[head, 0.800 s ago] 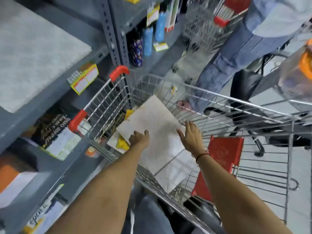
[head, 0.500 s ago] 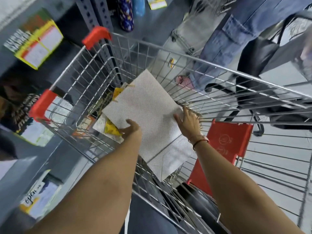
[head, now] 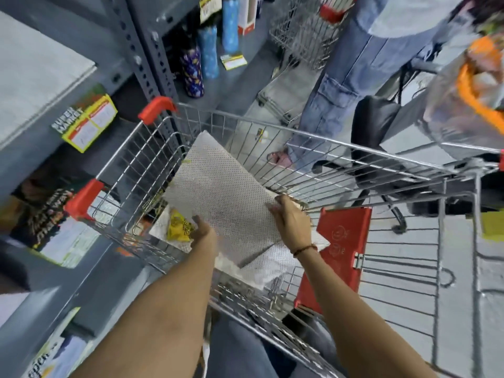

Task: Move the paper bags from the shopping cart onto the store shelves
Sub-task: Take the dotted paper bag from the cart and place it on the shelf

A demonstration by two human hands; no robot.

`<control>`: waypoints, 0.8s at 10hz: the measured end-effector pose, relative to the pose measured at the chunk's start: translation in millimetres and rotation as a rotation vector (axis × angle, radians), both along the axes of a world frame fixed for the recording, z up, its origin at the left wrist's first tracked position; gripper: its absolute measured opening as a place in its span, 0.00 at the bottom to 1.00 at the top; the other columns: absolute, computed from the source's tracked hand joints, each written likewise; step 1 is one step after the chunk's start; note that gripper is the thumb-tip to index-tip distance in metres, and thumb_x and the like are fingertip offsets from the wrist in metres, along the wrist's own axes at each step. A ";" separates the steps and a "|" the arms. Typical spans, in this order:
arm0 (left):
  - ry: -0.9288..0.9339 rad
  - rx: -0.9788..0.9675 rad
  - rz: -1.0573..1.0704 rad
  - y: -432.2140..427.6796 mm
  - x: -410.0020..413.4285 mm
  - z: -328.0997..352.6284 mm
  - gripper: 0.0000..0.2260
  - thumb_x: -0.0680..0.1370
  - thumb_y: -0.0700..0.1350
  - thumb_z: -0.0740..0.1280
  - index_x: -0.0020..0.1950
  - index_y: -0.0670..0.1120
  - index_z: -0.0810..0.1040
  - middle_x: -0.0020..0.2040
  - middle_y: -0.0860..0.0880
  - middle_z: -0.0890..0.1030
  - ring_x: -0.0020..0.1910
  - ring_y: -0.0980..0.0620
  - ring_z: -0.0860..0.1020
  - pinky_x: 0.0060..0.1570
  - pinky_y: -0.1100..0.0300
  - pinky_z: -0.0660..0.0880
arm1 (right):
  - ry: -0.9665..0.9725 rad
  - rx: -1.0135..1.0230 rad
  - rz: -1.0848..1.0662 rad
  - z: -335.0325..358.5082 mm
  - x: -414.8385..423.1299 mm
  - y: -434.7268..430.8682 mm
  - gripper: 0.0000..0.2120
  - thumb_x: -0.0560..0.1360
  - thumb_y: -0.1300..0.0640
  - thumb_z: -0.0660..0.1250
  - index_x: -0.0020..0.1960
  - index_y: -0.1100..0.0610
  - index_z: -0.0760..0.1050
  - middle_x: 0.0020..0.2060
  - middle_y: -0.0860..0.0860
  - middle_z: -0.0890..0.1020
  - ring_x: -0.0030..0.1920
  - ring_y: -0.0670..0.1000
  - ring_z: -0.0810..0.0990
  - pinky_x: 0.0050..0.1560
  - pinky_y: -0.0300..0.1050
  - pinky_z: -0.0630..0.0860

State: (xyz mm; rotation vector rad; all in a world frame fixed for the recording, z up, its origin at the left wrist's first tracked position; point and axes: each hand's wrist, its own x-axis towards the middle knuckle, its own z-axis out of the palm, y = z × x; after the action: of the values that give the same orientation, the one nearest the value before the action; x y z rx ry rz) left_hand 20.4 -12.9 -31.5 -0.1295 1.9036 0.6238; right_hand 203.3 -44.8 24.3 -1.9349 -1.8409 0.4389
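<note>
1. Standing at far left, the grey store shelf (head: 41,165) is well apart from both hands, so the bag has to be lifted clear of the cart before it can go there.
2. Gripping the near left edge of the white dotted paper bag (head: 218,192), the left hand (head: 203,234) has its fingers tucked under the bag, out of sight, probably to steady that side.
3. Beyond those fingers the bag tilts up inside the wire shopping cart (head: 300,137), over a yellow packet (head: 178,229).
4. The right hand (head: 291,223) pinches the right edge, fingers curled over it, apparently to share the lift.
</note>
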 end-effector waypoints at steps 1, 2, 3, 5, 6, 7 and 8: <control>-0.168 0.173 -0.167 -4.1 -6.5 31.0 0.29 0.81 0.58 0.45 0.78 0.43 0.55 0.78 0.44 0.58 0.77 0.43 0.58 0.76 0.46 0.56 | 0.043 0.070 0.004 33.7 -9.9 -7.9 0.11 0.78 0.53 0.61 0.51 0.62 0.72 0.38 0.59 0.83 0.35 0.60 0.81 0.32 0.43 0.67; -0.210 0.247 -0.242 -6.8 -11.9 60.3 0.31 0.80 0.62 0.46 0.77 0.44 0.57 0.78 0.43 0.60 0.76 0.43 0.60 0.75 0.46 0.58 | 0.101 0.155 -0.061 66.0 -11.7 -8.1 0.11 0.78 0.52 0.61 0.48 0.61 0.71 0.31 0.59 0.80 0.34 0.63 0.80 0.31 0.43 0.63; -0.273 0.373 -0.293 -6.1 -19.3 104.9 0.33 0.78 0.65 0.52 0.76 0.44 0.61 0.75 0.42 0.65 0.73 0.41 0.66 0.72 0.44 0.64 | 0.202 0.242 -0.104 105.4 -11.7 -9.5 0.14 0.78 0.46 0.57 0.47 0.57 0.69 0.29 0.55 0.77 0.32 0.59 0.77 0.31 0.45 0.67; -0.026 0.858 -0.339 9.8 -58.2 182.5 0.04 0.77 0.41 0.67 0.43 0.45 0.78 0.38 0.48 0.78 0.46 0.47 0.76 0.34 0.64 0.74 | 0.458 0.486 -0.275 176.5 -7.5 3.6 0.09 0.79 0.53 0.61 0.41 0.52 0.65 0.27 0.44 0.68 0.27 0.38 0.69 0.30 0.42 0.60; 0.083 1.075 -0.375 20.8 -82.0 235.0 0.04 0.77 0.37 0.66 0.50 0.41 0.79 0.41 0.48 0.79 0.41 0.51 0.77 0.36 0.66 0.74 | 0.577 0.580 -0.316 204.4 -20.2 9.5 0.08 0.78 0.56 0.61 0.41 0.54 0.66 0.29 0.45 0.69 0.29 0.36 0.68 0.31 0.38 0.60; 0.116 1.184 -0.381 11.7 -106.0 269.9 0.11 0.78 0.40 0.65 0.57 0.35 0.77 0.49 0.44 0.80 0.50 0.48 0.77 0.42 0.59 0.74 | 0.690 0.636 -0.319 214.7 -45.8 6.8 0.06 0.78 0.59 0.62 0.42 0.56 0.68 0.32 0.51 0.71 0.30 0.41 0.64 0.32 0.35 0.62; 0.132 1.230 -0.332 -8.9 -128.8 288.1 0.11 0.80 0.40 0.63 0.60 0.37 0.77 0.49 0.45 0.80 0.51 0.48 0.77 0.47 0.57 0.75 | 0.760 0.632 -0.297 215.4 -75.9 3.2 0.07 0.78 0.59 0.62 0.42 0.56 0.67 0.31 0.50 0.68 0.30 0.43 0.63 0.33 0.39 0.60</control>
State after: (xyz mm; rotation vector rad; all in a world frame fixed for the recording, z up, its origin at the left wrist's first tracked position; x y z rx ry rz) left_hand -108.4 -21.8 256.6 0.9994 1.3146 1.4547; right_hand 127.4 -41.6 239.7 -1.3082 -1.0127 0.3615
